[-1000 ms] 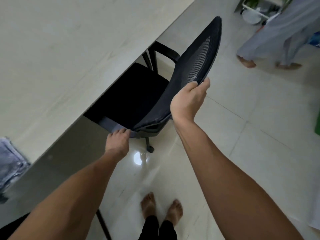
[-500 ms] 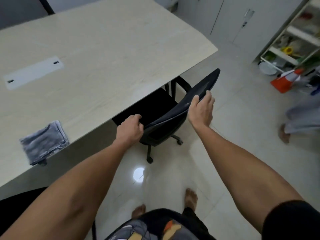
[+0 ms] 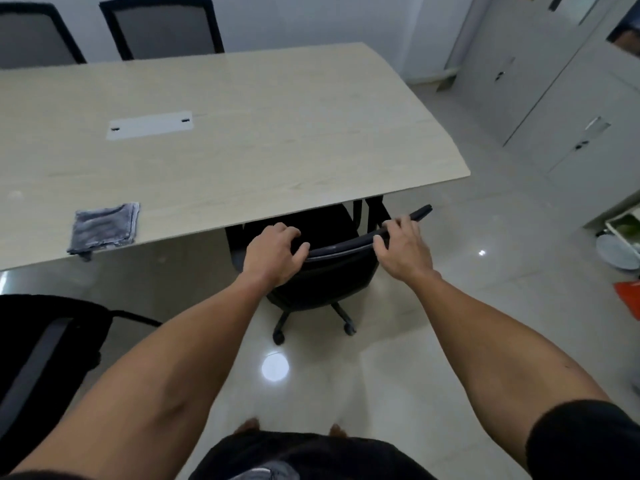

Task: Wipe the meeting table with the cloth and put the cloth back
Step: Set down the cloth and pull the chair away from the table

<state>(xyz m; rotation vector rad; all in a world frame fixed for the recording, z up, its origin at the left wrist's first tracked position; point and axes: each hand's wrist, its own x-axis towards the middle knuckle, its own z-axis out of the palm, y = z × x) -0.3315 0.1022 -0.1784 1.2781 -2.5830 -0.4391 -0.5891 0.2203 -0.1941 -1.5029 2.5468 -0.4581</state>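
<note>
both hands, left hand and right hand, curl over the black mesh office chair's backrest top, tucked under the pale wooden meeting table's near edge; folded grey cloth overhangs that edge, left.

No readable text, labels, brands, numbers or signs anywhere in view.

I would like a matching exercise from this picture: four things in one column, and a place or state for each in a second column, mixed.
Things
1. cloth
2. left hand
3. white panel
4. orange thing

Places or states
A. set into the middle of the table
B. on the floor at the right edge
C. folded, at the table's near edge
D. on the top of the chair back

Pairs: 1-C, 2-D, 3-A, 4-B
</note>
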